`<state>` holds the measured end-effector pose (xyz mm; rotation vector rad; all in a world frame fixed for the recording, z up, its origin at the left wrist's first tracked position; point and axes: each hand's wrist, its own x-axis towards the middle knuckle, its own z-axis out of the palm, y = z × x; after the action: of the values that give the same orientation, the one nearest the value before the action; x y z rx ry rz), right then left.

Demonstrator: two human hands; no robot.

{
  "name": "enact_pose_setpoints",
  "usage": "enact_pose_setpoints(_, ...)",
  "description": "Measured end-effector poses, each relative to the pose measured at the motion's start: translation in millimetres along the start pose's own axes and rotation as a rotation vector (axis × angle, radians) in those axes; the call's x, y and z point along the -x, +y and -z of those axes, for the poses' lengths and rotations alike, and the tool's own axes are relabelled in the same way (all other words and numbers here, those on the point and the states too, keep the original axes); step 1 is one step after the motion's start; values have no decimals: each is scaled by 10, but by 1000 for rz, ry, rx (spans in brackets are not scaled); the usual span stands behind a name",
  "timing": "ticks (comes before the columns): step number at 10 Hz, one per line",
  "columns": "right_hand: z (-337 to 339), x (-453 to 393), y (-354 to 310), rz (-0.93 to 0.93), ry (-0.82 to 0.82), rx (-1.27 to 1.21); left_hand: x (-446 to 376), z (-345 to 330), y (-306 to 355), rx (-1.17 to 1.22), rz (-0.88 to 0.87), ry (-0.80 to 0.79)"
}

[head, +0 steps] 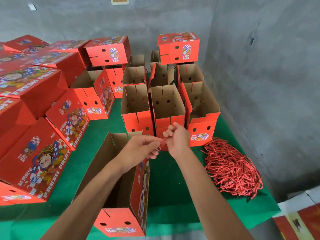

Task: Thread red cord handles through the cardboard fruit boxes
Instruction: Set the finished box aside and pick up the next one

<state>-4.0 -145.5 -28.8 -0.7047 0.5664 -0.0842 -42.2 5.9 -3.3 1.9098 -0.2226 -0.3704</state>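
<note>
An open red cardboard fruit box (pixel 121 220) stands in front of me on the green mat, brown inside, with two holes in its near end flap. Above its far right corner, my left hand (pixel 142 149) and my right hand (pixel 176 141) meet and pinch a short piece of red cord (pixel 162 141) between their fingertips. Most of that cord is hidden by my fingers. A big heap of red cord handles (pixel 232 168) lies on the mat to the right of my right arm.
Several open boxes (pixel 166 104) stand in rows behind my hands, with two closed ones stacked on top at the back. Closed printed boxes (pixel 39 163) are piled along the left. A grey concrete wall (pixel 268 84) bounds the right and back. More cardboard (pixel 299 222) lies bottom right.
</note>
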Motion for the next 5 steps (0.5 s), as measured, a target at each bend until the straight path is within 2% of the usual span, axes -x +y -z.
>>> enact_pose_setpoints(1,321,15,-14,392,98,1339,-65,97,-21,-59,-23,104)
enact_pose_setpoints(2,488,51,-18,704,-41,1642,-101,178,-19,-71,37,74)
enact_pose_setpoints(3,489,170,72,515,-646,1218,-118,186,-19,-125,32,99)
enact_pose_setpoints(4,476,227,163,453,-720,1044,-107,178,-32,-128,-36,228)
enact_pose_setpoints(5,458,264,222,454,-657,837,-85,184,-29,-89,-58,268)
